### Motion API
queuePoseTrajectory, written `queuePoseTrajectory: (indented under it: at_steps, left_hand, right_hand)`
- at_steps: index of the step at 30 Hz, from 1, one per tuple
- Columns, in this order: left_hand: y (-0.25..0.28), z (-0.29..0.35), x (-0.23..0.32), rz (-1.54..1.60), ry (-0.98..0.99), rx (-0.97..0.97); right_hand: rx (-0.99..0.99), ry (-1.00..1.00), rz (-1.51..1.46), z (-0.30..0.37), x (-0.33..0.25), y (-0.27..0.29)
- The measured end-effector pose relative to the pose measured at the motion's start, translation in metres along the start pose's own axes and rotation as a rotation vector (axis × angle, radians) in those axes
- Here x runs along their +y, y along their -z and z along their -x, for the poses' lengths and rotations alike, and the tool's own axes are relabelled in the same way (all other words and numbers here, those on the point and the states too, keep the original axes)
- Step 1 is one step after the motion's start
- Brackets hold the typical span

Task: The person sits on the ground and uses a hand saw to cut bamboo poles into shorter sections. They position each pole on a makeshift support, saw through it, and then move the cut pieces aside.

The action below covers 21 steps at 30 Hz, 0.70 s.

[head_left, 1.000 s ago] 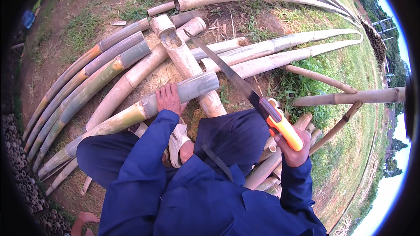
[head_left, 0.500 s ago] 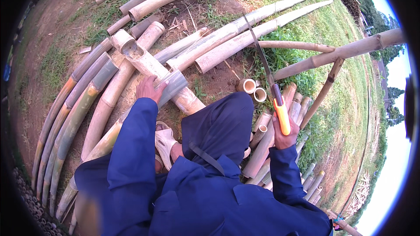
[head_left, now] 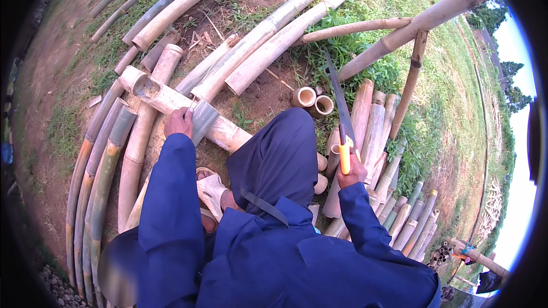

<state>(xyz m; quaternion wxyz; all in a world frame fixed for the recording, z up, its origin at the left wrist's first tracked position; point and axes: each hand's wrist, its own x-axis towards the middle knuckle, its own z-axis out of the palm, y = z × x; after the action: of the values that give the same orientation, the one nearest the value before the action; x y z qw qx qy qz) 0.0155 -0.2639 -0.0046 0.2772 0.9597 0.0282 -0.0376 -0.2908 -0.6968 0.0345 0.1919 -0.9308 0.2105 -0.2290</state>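
Observation:
My left hand (head_left: 180, 122) is closed at the side of a grey-green bamboo pole (head_left: 205, 118), near its cut end. This pole lies across a thicker pale bamboo log (head_left: 225, 135), which has a notch cut near its far end. My left sleeve covers much of the pole's length. A thin pale sliver shows by the fingertips, too small to name. On the right, my right hand (head_left: 352, 172) grips the yellow-orange handle of a hand saw (head_left: 339, 94). Its long dark blade points up and away, apart from the bamboo pole.
Long bamboo poles (head_left: 274, 31) lie across the grass ahead, with more bent along the left (head_left: 97, 179). Two short bamboo tubes (head_left: 303, 97) stand beyond my knee. Cut bamboo lengths (head_left: 365, 120) are piled at right, beneath a propped bamboo rail (head_left: 416, 28). My sandalled foot (head_left: 212, 193) is below.
My left hand has shifted from atop the bamboo pole toward its left side. The saw has come lower and nearer, its handle now more upright. The whole view has turned slightly right.

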Motion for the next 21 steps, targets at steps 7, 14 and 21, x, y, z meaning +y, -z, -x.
queuePoseTrajectory:
  at_steps: [7,14,21]
  left_hand:
    - [0.000,-0.010,-0.003,0.175,0.084,0.158]
    - [0.022,-0.014,-0.044,1.208,0.503,0.297]
    - [0.066,0.028,-0.087,1.479,0.609,0.614]
  right_hand:
    - [-0.282,-0.039,0.146,0.035,0.024,-0.058]
    - [-0.441,0.172,0.062,0.060,0.024,-0.119]
    - [-0.422,0.087,-0.315,0.045,0.050,-0.113]
